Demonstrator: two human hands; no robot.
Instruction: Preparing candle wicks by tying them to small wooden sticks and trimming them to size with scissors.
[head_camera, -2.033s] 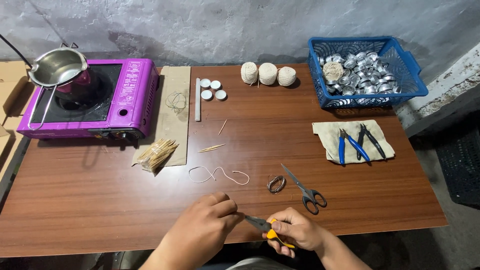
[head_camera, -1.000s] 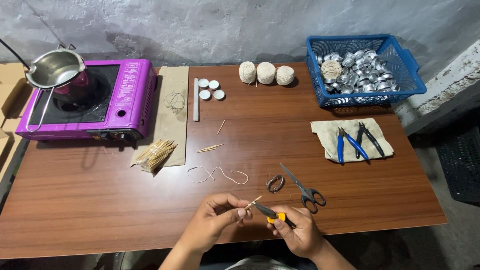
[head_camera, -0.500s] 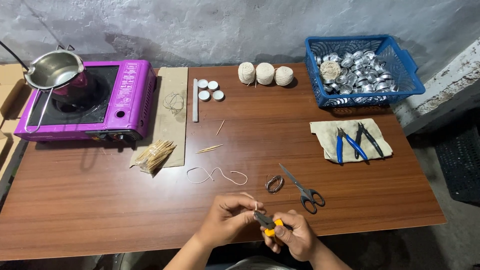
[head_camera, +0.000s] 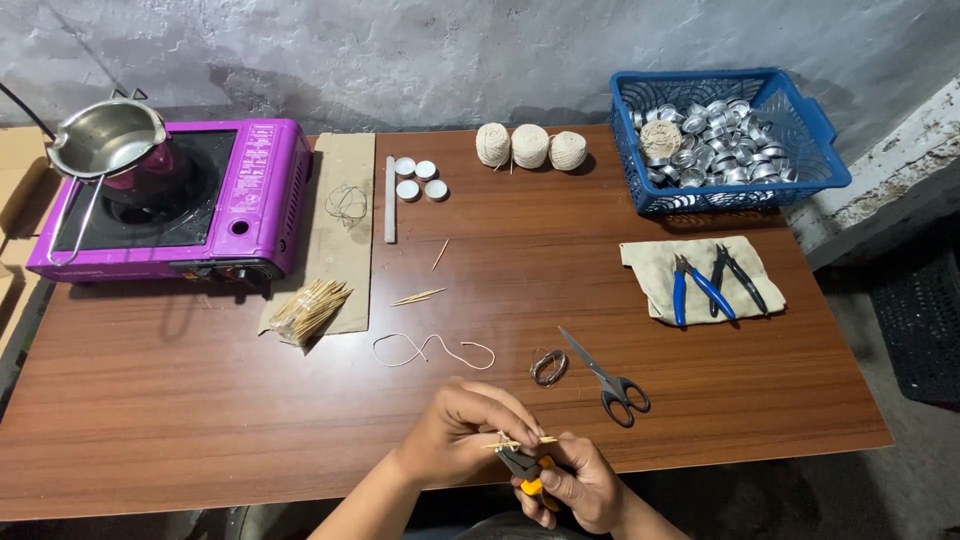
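Note:
My left hand (head_camera: 462, 430) pinches a thin wooden stick (head_camera: 522, 442) with a bit of pale string on it, held level at the table's near edge. My right hand (head_camera: 577, 484) grips small pliers with yellow handles (head_camera: 523, 468), their jaws right under the stick. Both hands touch each other over the brown table (head_camera: 200, 400). Just beyond them lie black-handled scissors (head_camera: 606, 378), a small coil of wire (head_camera: 549, 367) and a loose piece of white string (head_camera: 434, 349).
A purple camp stove (head_camera: 250, 195) with a steel pot (head_camera: 105, 138) stands at the far left. A bundle of sticks (head_camera: 308, 308), three string balls (head_camera: 530, 146), white discs (head_camera: 418, 178), a blue basket (head_camera: 830, 160) of metal cups, and pliers on a cloth (head_camera: 645, 270) are farther back.
The stick has turned from pointing up to lying level between my fingers. Both hands drew closer together and a little toward me, with the pliers now under the stick.

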